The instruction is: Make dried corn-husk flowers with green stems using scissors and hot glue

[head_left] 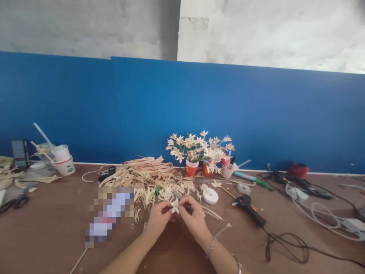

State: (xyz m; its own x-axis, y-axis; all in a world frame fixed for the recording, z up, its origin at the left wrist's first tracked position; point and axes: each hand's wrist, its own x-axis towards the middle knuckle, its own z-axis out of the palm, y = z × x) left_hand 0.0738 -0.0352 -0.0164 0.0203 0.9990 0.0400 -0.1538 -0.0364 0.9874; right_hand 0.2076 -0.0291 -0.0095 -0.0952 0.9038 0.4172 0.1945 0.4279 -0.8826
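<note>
Flower (175, 206), pale, star-petalled, held up over the brown table (51, 224), nearer its near edge than its far one. Left hand (158, 219): thumb and finger pinched narrow on one side of the flower. Right hand (194, 219): same pinch from the other side, bracelet (211, 246) at the wrist.

Just beyond the hands, a loose heap of dry, husk-like strips (148, 169) spreads back toward the far edge. White tape roll (210, 196) lies near the right hand; black glue gun (251, 209) farther right, cord looping toward the near right corner. Left of the hands, an oblong object (110, 217), pixelated, detail lost.

Along the far edge: two red cups of similar flowers (196, 146), mid-table; a white cup (65, 166) toward the far left corner. Scissors (20, 199) at left, adapters and white cables (322, 217) at right.

Tabletop matte, reddish brown. Blue partition (199, 102) rises behind the far edge, in two panels; above it, grey, stained wall (85, 26) and a paler projecting section (196, 34).
</note>
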